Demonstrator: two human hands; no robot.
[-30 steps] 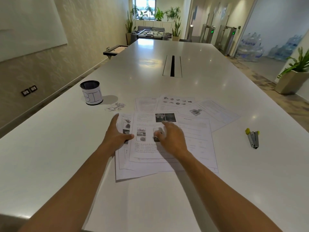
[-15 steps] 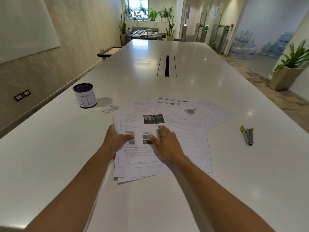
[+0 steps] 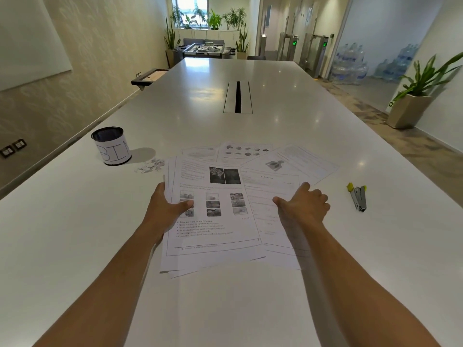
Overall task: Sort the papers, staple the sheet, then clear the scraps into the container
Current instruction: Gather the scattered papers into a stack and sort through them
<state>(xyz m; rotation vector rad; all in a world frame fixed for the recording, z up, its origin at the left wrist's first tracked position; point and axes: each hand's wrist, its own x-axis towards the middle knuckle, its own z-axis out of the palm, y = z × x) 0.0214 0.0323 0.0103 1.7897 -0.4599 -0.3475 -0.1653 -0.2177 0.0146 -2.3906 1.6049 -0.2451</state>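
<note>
Left hand (image 3: 167, 209) gripping left edge of paper stack (image 3: 213, 221) on worktop (image 3: 100, 246), thumb lying on top sheet, fingers hidden beneath. Right hand (image 3: 304, 206) resting on neighbouring sheet (image 3: 273, 186), fingers curled, thumb out. Scraps (image 3: 150, 166) lying beside bin container (image 3: 111, 145). Stapler (image 3: 358, 197) sitting near right hand, apart from it.

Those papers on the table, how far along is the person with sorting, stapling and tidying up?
Early on. Nothing looks finished. In hand: the left hand grips the near stack of papers at its edge, while the right hand rests on a sheet beside it; more sheets lie fanned out behind. Left: the stapler lies untouched to the right, and the scraps sit on the table beside the bin.
</note>
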